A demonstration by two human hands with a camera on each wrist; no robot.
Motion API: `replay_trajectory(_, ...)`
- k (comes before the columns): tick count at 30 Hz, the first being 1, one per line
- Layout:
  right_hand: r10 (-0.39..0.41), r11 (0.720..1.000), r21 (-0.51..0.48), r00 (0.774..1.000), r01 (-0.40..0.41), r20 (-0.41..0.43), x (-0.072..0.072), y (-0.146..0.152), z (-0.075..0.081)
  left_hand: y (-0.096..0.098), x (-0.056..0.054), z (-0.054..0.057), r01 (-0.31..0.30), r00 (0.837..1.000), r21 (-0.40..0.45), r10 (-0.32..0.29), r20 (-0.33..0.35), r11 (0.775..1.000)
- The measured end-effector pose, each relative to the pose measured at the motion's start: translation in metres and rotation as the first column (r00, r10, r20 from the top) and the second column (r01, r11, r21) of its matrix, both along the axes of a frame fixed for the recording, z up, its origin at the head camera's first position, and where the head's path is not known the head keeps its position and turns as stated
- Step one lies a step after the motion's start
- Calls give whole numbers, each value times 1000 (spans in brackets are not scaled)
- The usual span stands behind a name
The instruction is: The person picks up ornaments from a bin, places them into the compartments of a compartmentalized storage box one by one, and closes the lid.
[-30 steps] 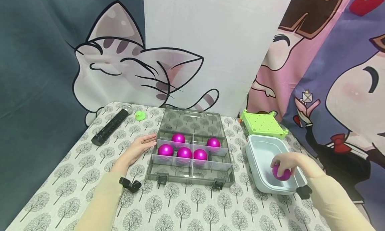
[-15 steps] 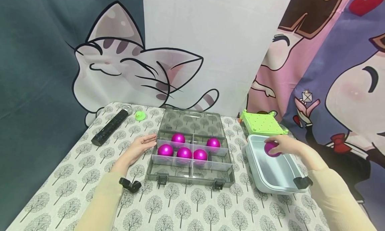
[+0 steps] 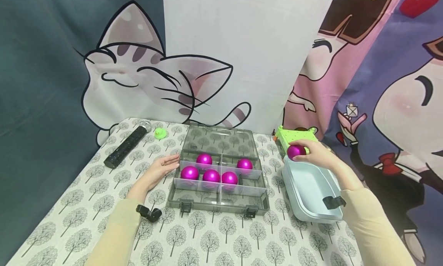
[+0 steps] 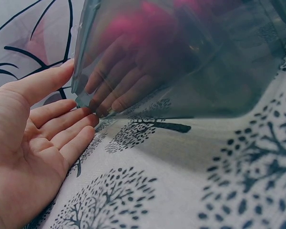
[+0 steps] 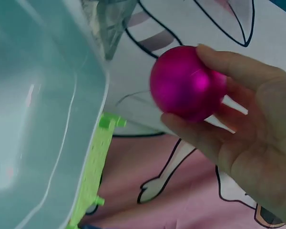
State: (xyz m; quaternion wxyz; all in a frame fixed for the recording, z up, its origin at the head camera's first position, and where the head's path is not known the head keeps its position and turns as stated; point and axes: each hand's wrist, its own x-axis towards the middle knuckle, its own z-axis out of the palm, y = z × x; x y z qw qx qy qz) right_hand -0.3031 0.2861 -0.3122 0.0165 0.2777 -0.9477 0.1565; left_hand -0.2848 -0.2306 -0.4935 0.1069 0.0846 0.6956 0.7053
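Between the thumb and fingers of my right hand is a shiny magenta ball, held above the far left corner of the pale blue tub. The right wrist view shows the same ball pinched at its sides. A grey see-through divided case lies with its lid back at mid table. Several magenta balls sit in its back and middle rows, and its front row holds none. My left hand has its fingers extended, fingertips at the case's left side; in the left wrist view the palm shows.
Behind the tub stands a bright green perforated stand, partly hidden by my right hand. A black microphone and a small green duck lie at the back left. Printed curtains hang right behind the table.
My right hand has lifted the magenta ball out of the tub, moving it up and leftward to the tub's far left corner. The left hand has stayed beside the case.
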Motion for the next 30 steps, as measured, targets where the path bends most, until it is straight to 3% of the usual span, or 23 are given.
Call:
replay_trajectory(5, 78, 996, -48, 997, -80, -27, -3, -18, -8, 1, 0, 1, 3, 1000, -8, -3, 0, 1000)
replay_trajectory(16, 200, 978, -58, 979, -199, 24, 1, -59, -17, -1, -1, -1, -6, 1000, 0, 6, 7, 1000)
replay_trajectory(20, 249, 965, -111, 960, -236, 131, 5, -74, -24, -2, -1, -1, -5, 1000, -4, 5, 6, 1000)
replay_trajectory(23, 282, 957, -134, 932, -257, 227, 7, -84, -30, -2, -1, -1, -4, 1000, -7, 4, 5, 1000)
replay_trajectory(30, 311, 950, -77, 895, -303, 319, 10, -98, -39, -1, -1, -1, -9, 1000, -7, 9, 8, 1000)
